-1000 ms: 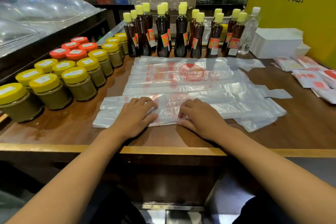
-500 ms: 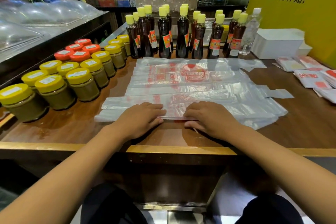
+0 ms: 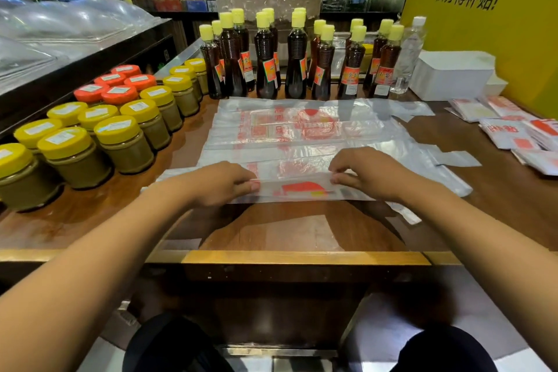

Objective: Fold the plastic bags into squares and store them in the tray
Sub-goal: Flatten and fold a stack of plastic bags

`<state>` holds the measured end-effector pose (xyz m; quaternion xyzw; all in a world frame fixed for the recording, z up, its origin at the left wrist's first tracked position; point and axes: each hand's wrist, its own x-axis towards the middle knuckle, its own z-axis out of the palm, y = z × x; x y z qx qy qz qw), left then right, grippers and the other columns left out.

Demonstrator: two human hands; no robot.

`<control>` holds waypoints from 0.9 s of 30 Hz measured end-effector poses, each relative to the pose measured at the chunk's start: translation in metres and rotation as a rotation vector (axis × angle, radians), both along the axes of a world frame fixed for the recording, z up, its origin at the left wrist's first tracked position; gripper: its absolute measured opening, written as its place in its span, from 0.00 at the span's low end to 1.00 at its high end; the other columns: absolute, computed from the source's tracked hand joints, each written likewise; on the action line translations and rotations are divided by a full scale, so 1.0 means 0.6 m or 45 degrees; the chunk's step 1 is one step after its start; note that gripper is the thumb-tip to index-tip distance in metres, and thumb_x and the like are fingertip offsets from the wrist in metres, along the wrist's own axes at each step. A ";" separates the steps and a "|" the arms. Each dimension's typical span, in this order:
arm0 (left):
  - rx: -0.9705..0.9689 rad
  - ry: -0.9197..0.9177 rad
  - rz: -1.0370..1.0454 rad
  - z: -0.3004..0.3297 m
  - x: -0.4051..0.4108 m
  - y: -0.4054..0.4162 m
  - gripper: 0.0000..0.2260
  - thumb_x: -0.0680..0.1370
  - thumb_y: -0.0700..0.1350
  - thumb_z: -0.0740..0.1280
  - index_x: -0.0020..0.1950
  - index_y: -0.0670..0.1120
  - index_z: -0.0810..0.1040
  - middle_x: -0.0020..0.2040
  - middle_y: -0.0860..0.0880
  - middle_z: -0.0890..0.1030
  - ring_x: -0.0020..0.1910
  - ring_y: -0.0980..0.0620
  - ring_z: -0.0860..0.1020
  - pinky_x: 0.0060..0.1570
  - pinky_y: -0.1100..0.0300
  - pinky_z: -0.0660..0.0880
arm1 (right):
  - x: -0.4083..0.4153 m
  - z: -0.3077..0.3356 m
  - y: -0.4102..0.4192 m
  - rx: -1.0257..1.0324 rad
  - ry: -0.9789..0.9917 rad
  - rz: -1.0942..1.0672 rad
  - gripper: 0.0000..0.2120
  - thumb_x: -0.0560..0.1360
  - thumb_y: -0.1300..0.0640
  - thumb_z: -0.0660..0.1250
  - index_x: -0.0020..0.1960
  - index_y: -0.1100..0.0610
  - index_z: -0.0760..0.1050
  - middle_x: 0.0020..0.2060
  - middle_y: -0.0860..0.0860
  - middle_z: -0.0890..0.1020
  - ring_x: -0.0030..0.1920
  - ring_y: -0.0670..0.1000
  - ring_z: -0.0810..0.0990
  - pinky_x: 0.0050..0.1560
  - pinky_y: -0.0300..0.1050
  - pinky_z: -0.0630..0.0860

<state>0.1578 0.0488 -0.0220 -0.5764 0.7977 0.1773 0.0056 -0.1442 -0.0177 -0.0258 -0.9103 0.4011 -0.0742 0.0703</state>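
Observation:
Several clear plastic bags with red print [image 3: 290, 133] lie overlapped as long strips across the middle of the wooden counter. The nearest strip [image 3: 299, 190] is lifted a little off the wood, its near edge raised and turned over. My left hand [image 3: 220, 183] pinches that strip left of its red mark, and my right hand [image 3: 367, 174] pinches it on the other side. Several bags folded into squares [image 3: 513, 130] lie at the right edge of the counter. A white tray stack [image 3: 453, 74] stands at the back right.
Jars with yellow and red lids [image 3: 99, 127] crowd the counter's left side. A row of dark sauce bottles with yellow caps [image 3: 296, 60] lines the back, with a clear bottle [image 3: 409, 57] beside it. A yellow sign [image 3: 489, 9] stands behind the tray stack. The counter's wooden front edge [image 3: 302, 257] is near me.
Both hands went from pressing flat on the nearest strip to pinching it. They have lifted its near edge and moved apart, and the strip now shows a red mark between them.

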 end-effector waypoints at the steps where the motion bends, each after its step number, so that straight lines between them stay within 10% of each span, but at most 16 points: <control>1: -0.006 0.029 0.009 0.005 0.005 -0.009 0.14 0.85 0.51 0.59 0.50 0.44 0.79 0.45 0.47 0.80 0.45 0.48 0.76 0.49 0.52 0.71 | 0.003 0.007 -0.011 0.041 0.005 -0.007 0.10 0.80 0.49 0.67 0.53 0.53 0.83 0.49 0.47 0.82 0.49 0.49 0.78 0.52 0.51 0.76; 17: -0.441 -0.498 0.214 -0.028 0.020 -0.096 0.17 0.85 0.58 0.54 0.44 0.49 0.73 0.45 0.50 0.73 0.43 0.50 0.71 0.38 0.54 0.65 | 0.051 -0.033 -0.155 0.020 0.156 -0.179 0.15 0.78 0.44 0.68 0.43 0.56 0.79 0.46 0.52 0.75 0.43 0.55 0.76 0.44 0.51 0.75; 27: -0.726 -0.060 0.528 -0.106 0.026 -0.102 0.12 0.84 0.54 0.59 0.47 0.49 0.74 0.46 0.51 0.74 0.45 0.47 0.73 0.43 0.52 0.66 | 0.039 -0.082 -0.164 -0.068 -0.256 -0.220 0.13 0.80 0.48 0.66 0.38 0.48 0.69 0.42 0.47 0.72 0.44 0.51 0.72 0.41 0.47 0.65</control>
